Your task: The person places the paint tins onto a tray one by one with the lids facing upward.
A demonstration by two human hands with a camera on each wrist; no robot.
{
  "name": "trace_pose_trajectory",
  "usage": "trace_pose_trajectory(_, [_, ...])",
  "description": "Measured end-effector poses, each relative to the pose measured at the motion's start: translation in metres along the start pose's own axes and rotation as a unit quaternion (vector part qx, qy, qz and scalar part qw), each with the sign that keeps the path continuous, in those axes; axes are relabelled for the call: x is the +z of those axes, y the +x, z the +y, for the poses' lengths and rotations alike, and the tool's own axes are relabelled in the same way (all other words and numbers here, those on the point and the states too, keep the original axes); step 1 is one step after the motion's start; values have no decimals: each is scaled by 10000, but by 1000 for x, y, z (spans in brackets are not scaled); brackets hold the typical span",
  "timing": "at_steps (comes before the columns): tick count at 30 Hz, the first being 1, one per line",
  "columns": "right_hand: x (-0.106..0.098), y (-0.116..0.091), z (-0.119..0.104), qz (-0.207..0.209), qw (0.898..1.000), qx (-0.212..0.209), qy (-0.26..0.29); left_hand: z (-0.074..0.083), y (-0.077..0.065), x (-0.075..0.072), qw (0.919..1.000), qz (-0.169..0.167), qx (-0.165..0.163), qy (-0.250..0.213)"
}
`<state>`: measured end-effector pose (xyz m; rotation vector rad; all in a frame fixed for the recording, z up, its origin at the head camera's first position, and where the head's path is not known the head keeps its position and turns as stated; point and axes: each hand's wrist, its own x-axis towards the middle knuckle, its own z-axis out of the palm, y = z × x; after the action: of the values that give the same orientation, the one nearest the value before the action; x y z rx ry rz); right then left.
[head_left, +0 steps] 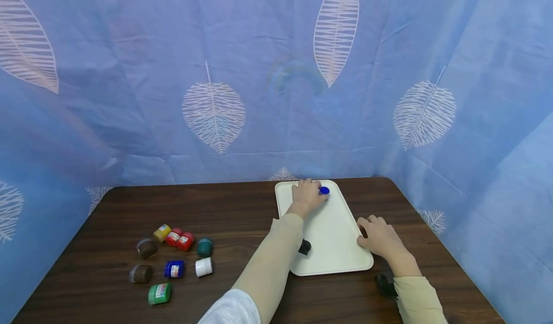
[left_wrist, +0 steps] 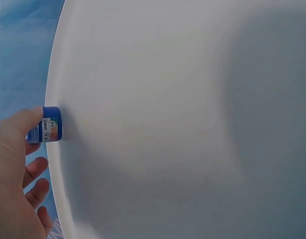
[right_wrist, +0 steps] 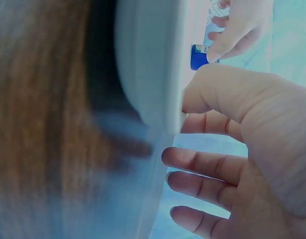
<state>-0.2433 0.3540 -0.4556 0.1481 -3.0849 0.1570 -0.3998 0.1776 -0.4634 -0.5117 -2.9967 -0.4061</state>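
In the left wrist view, my left hand (left_wrist: 13,169) pinches a small blue paint jar (left_wrist: 52,124) between thumb and forefinger, its other fingers loosely bent. The jar is at the far end of a white tray (head_left: 332,237), close to the rim; whether it touches the tray I cannot tell. Its label faces the left wrist camera. At the tray's right edge, my right hand (head_left: 382,237) holds the rim with thumb and forefinger. The right wrist view shows its other three fingers (right_wrist: 203,164) slightly bent beside the tray.
On the left of the dark wooden table (head_left: 233,218) lie several paint jars, among them yellow (head_left: 162,233), red (head_left: 185,241), teal (head_left: 205,247), white (head_left: 203,267), blue (head_left: 174,269), green (head_left: 159,294) and brown (head_left: 140,273). A blue leaf-patterned cloth (head_left: 276,122) hangs behind the table.
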Motion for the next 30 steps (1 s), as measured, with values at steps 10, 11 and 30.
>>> trace_pose_trajectory(10, [2, -1, -2, -58, 10000, 14, 44, 1, -6, 1, 9995, 64, -239, -196])
trace_pose_trajectory(11, [2, -1, -2, -74, 10000, 15, 48, 1, -6, 1, 9995, 64, -246, -189])
trace_pose_trajectory(30, [1, 2, 2, -55, 9999, -54, 75, -18, -30, -37, 9991, 406, -28, -147])
